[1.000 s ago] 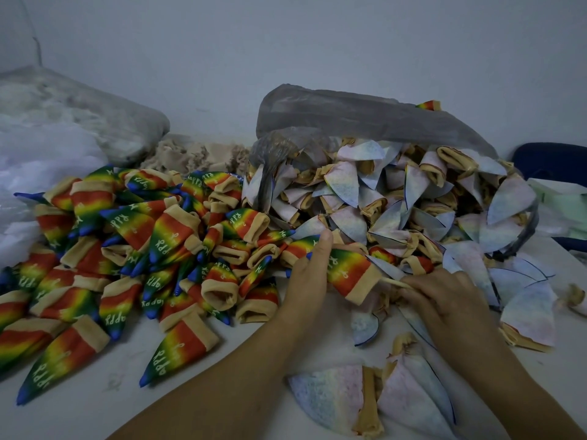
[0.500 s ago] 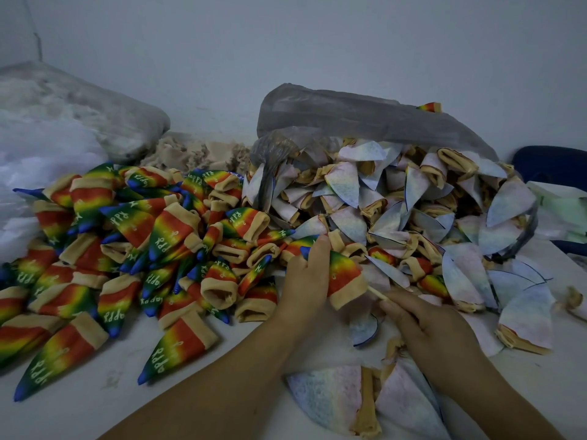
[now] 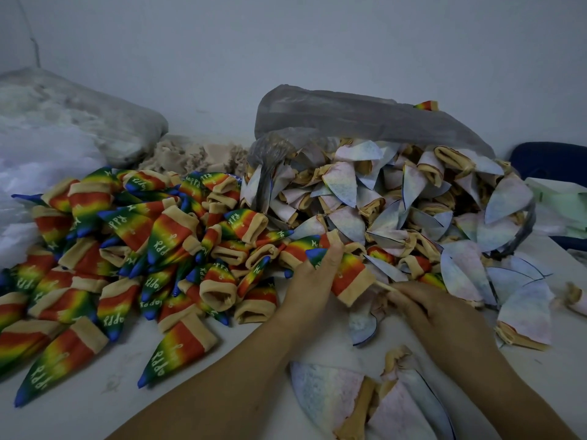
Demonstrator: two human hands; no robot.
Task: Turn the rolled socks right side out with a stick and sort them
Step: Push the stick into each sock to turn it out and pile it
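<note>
Rainbow sock (image 3: 347,274) is turned right side out and lies at mid-table (image 3: 95,408), between the two heaps. Long axis: blue toe up-left, tan cuff (image 3: 357,292) down-right. Left hand (image 3: 313,281) grips the toe half, fingers curled round it from the left. The stick (image 3: 385,285) emerges from the cuff mouth and points down-right into the right hand (image 3: 441,315), whose fingertips pinch it. How much stick sits inside cannot be told.

Judgement: the stick should withdraw along that same axis, down-right, while the left hand anchors the sock. Turned rainbow pile (image 3: 127,249) lies directly left, nearer the left hand, so that hand likely places the sock. Pale inside-out socks (image 3: 381,201) spill from the grey bag (image 3: 349,115) behind.
</note>
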